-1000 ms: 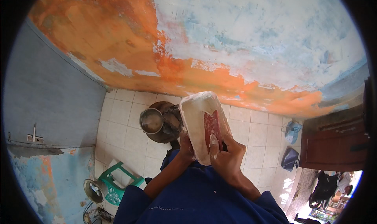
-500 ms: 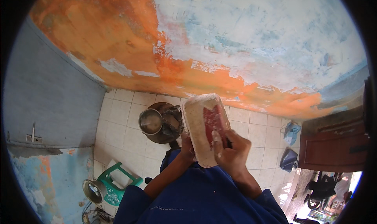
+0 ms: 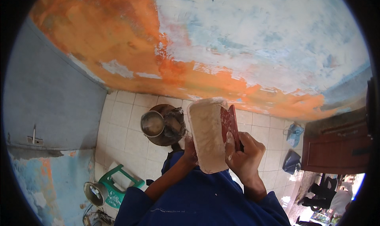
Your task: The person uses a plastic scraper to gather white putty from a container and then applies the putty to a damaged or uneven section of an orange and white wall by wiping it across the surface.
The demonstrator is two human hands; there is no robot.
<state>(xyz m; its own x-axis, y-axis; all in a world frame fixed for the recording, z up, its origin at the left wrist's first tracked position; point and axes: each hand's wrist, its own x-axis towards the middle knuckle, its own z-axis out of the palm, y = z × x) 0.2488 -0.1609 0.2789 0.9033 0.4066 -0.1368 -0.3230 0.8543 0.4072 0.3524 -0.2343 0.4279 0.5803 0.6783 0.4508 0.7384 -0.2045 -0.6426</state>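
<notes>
I hold a long flat board [image 3: 208,135] smeared with pale plaster upright in front of me. My left hand [image 3: 190,152] grips its lower left edge from behind, mostly hidden by the board. My right hand [image 3: 244,158] is closed on a red scraper blade [image 3: 230,125] that lies against the board's right edge. Both forearms in blue sleeves come up from the bottom. Ahead is a wall [image 3: 206,47] with patchy orange paint and white-blue filler.
On the tiled floor [image 3: 122,127] below stand a dark round basin [image 3: 168,127] with a metal pot [image 3: 152,123] in it, a green plastic stool [image 3: 118,184] and a small fan [image 3: 93,192]. Blue bags [image 3: 293,148] lie at right beside a brown door [image 3: 336,146].
The red scraper has moved from the middle of the board to its right edge, and my right hand has shifted right and slightly down with it.
</notes>
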